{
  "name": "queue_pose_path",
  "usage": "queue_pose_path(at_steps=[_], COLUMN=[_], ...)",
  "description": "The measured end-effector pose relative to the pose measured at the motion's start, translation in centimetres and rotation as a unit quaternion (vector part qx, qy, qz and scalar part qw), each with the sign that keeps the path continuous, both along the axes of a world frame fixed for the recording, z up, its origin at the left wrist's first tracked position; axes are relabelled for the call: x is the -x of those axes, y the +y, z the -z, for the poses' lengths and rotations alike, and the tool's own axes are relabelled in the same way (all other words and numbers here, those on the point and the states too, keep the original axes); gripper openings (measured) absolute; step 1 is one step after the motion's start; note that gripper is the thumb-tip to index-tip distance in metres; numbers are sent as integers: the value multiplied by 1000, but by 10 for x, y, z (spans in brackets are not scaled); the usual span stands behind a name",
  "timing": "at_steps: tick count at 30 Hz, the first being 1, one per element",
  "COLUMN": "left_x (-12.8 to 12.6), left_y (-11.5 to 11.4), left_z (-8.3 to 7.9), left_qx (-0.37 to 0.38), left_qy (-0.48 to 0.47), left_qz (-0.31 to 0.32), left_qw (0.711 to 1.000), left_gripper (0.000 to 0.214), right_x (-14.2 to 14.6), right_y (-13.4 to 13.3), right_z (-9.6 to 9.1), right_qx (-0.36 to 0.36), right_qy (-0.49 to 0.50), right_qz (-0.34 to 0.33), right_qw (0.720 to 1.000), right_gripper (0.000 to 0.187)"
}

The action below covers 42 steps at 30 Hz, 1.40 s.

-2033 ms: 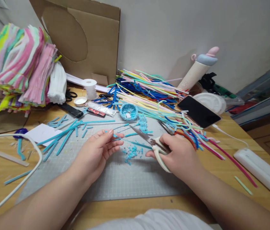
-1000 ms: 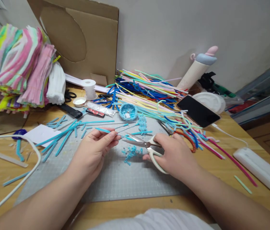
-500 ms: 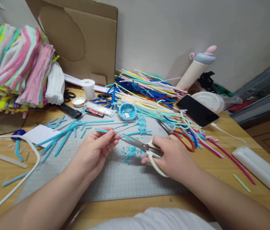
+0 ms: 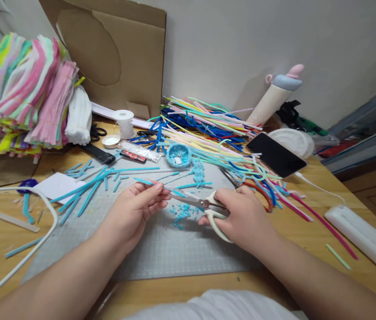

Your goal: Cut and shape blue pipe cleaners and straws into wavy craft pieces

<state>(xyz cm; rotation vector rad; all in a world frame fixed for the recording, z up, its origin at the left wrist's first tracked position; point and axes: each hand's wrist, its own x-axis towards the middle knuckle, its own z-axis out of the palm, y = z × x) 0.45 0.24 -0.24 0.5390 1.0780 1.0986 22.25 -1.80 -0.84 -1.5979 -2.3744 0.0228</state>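
My left hand (image 4: 131, 211) pinches a light-blue pipe cleaner (image 4: 143, 181) between thumb and index finger. Its far end runs out past the fingertips towards the scissors' blades. In my right hand (image 4: 246, 215) is a pair of scissors (image 4: 195, 202) with white handles, fingers and thumb through the loops. The blades point left, at the pipe cleaner just beyond my left fingertips; whether they touch it I cannot tell. Below them, blue fluff trimmings (image 4: 181, 214) lie on the grey cutting mat (image 4: 161, 253). A blue bowl-shaped piece (image 4: 179, 155) and a braided blue strip (image 4: 199, 171) sit behind.
Cut blue pipe cleaners (image 4: 86, 200) lie at the left, near a white card (image 4: 54, 184). Orange-handled scissors (image 4: 261, 195) rest behind my right hand. Further back are a multicoloured pipe-cleaner pile (image 4: 208, 138) and a phone (image 4: 276, 153). A white cable (image 4: 52, 224) loops at left.
The scissors' blades look slightly closer together around the pipe cleaner. Both hands stay in nearly the same place, and the whole view has shifted a little.
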Motion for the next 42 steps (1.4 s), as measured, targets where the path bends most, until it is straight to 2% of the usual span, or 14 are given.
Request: queue_pose_path(at_steps=[11,21,31,42], left_x=[1,2,2,3], left_y=[0,0,-3,-1], left_z=[2,2,1,2], left_qx=[-4,1,-4,-8], left_qy=[-23,-21,-15,-26], left_qz=[43,42,45,48], left_qw=[999,999,999,998], left_gripper=[7,7,8,8], right_x=[1,1,3,3], right_y=[1,-1,-2,-4], right_z=[-1,-1,-2,0], right_qx=[27,53,51,93], right_qy=[1,6,0,8], right_qz=[8,13,1,32], right_qw=[1000,998,999,995], right_gripper=[28,33,34,47])
